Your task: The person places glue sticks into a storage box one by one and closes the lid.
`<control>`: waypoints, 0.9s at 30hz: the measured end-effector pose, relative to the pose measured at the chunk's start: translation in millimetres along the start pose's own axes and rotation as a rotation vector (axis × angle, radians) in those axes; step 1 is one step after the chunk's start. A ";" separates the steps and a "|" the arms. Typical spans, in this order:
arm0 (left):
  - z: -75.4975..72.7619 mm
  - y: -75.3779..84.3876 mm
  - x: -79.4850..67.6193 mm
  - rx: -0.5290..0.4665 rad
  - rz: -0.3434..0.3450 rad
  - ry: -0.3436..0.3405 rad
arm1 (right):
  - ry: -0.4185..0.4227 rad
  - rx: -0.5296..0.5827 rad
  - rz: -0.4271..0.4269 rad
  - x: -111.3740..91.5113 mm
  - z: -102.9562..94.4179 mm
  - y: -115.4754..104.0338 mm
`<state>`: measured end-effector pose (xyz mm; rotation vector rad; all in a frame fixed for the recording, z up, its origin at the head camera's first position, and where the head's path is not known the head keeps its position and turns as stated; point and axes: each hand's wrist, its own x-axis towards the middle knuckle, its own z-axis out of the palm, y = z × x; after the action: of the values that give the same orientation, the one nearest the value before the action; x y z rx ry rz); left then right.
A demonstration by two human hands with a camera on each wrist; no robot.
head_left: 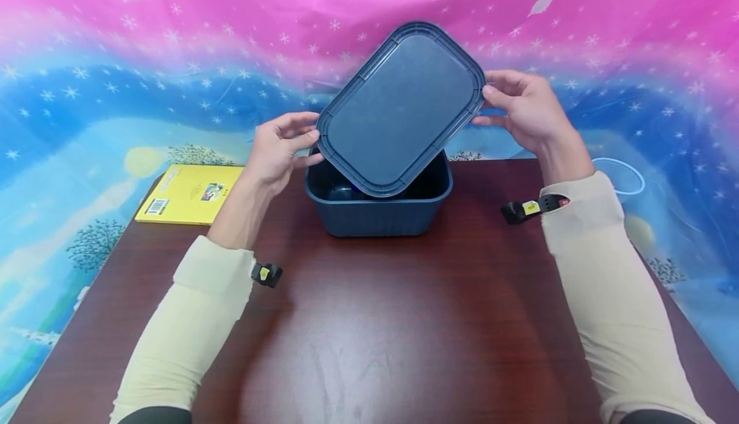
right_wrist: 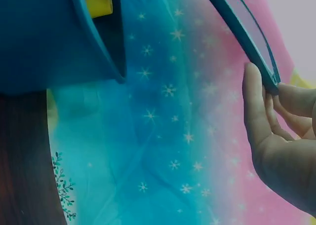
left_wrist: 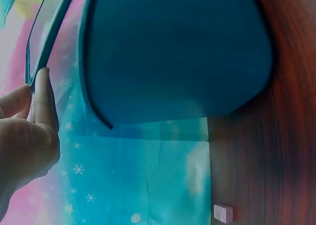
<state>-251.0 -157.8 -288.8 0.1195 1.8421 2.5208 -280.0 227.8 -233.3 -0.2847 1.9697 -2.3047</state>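
A dark blue-grey rectangular lid (head_left: 404, 110) is held tilted in the air, its right end higher than its left. My left hand (head_left: 280, 148) pinches its lower left corner between thumb and fingers. At the other end, my right hand (head_left: 525, 106) pinches the right edge. Below the lid stands a matching deep storage box (head_left: 381, 219) on the table, apart from the hands and partly covered from sight. Inside it, the right wrist view shows a yellow cylindrical thing (right_wrist: 99, 5); most of the contents are hidden.
A yellow book (head_left: 185, 196) lies at the table's back left. Past the right forearm, a light blue mesh-like round thing (head_left: 620, 177) sits near the right edge. A small whitish block (left_wrist: 223, 213) shows in the left wrist view. Behind the brown table (head_left: 375, 321) hangs a snowflake-patterned cloth (head_left: 231, 45).
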 end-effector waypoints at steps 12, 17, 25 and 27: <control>-8.2 20.5 -3.9 0.008 -0.103 -0.005 | 0.011 0.011 -0.275 -6.3 20.7 11.6; -9.0 26.5 -9.0 0.187 -0.183 -0.054 | 0.031 -0.001 -0.412 -6.0 28.6 14.0; -13.1 27.8 -11.1 0.196 -0.191 -0.104 | 0.049 -0.046 -0.522 -4.9 34.4 18.6; -14.8 27.4 -11.5 0.180 -0.202 -0.116 | 0.081 -0.153 -0.570 -4.5 36.2 20.8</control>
<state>-239.8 -180.9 -267.8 0.0756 1.9258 2.1680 -269.1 190.3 -248.8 -0.8825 2.3511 -2.4990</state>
